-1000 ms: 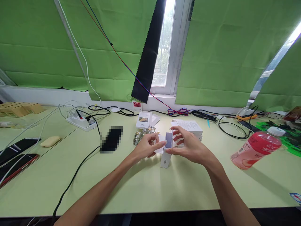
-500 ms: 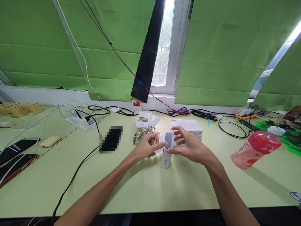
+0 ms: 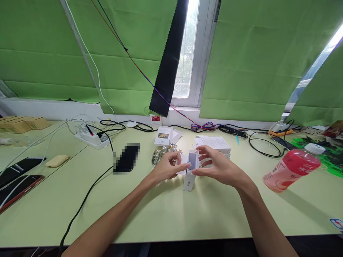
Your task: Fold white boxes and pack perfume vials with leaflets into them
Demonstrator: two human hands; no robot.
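- Head view: a small white box (image 3: 189,180) stands upright on the table (image 3: 171,214), long axis vertical, its top flaps open and a lavender item (image 3: 192,160) showing in the mouth.
- Left hand (image 3: 167,167): on the box's left side, fingers narrowed onto the left flap; a firm pinch cannot be confirmed.
- Right hand (image 3: 218,166): on the box's right side, thumb and fingertips closed lightly on the right flap edge. Both hands touch the box top; neither is clearly nearer.
- The box opening lies directly between the two sets of fingers.
- Just behind the box: a stack of white boxes (image 3: 215,144) and small glass bottles (image 3: 160,154).
- Well right of the box: a pink drink bottle (image 3: 292,170).
- Left of the box: a black cable (image 3: 85,200) and a power strip (image 3: 89,138).
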